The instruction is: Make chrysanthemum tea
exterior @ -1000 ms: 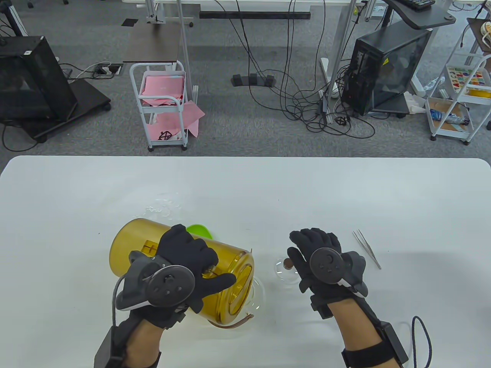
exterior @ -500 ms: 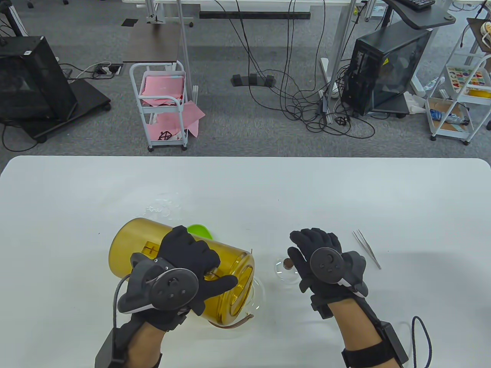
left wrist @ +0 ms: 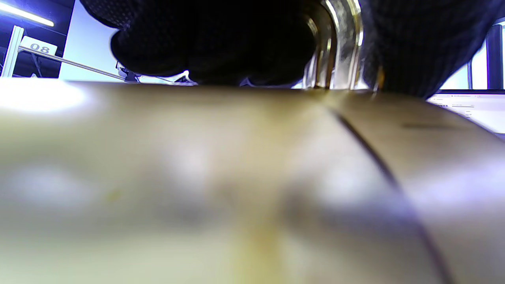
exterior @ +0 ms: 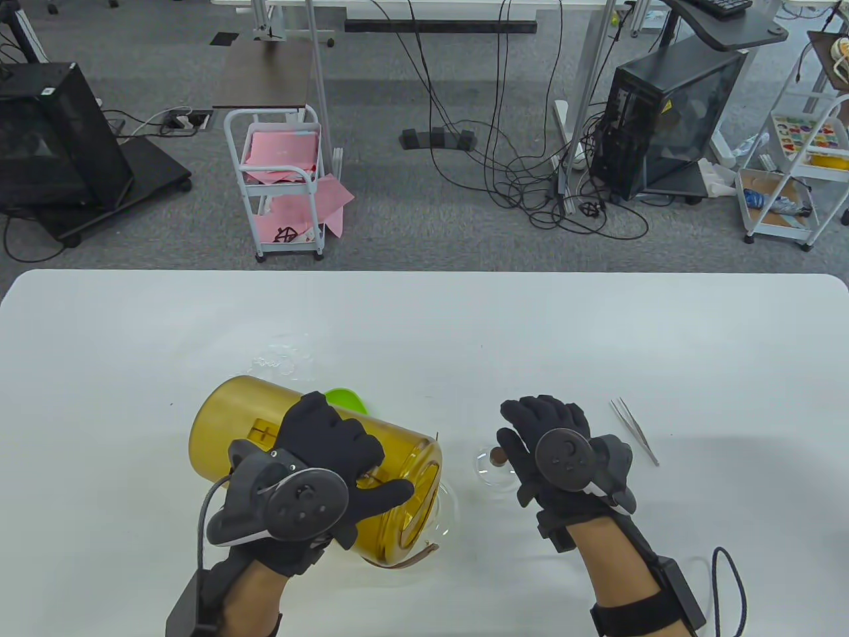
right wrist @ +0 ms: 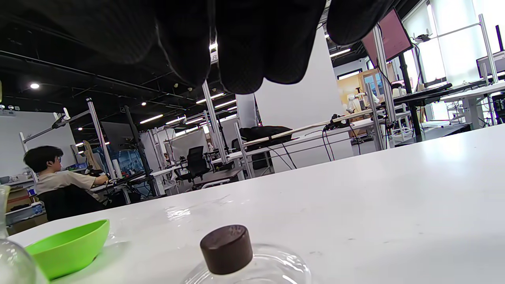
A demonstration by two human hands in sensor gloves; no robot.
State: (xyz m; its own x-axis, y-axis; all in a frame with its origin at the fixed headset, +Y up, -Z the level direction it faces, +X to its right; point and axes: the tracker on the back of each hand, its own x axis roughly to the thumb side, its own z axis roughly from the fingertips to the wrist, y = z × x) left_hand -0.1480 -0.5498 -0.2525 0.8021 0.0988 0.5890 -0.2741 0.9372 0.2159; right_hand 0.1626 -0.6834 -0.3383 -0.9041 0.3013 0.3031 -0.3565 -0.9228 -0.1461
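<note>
A large amber see-through pitcher (exterior: 225, 418) lies tilted on its side above the table, its mouth low over a clear glass teapot (exterior: 450, 512). My left hand (exterior: 331, 444) grips the pitcher by its handle (left wrist: 335, 47); in the left wrist view the pitcher's wall (left wrist: 236, 177) fills the frame. The teapot's glass lid with a brown knob (exterior: 496, 455) lies on the table to the right of the pot. Just over that lid hovers my right hand (exterior: 544, 424), fingers relaxed and clear of the knob (right wrist: 226, 248).
A green bowl (exterior: 346, 399) sits behind the pitcher, also in the right wrist view (right wrist: 67, 246). Metal tweezers (exterior: 635, 430) lie right of my right hand. A wet patch (exterior: 282, 355) glistens farther back on the white table (exterior: 597, 332).
My left hand has shifted slightly to the right with the pitcher, tipping it a touch more. The right hand has stayed still.
</note>
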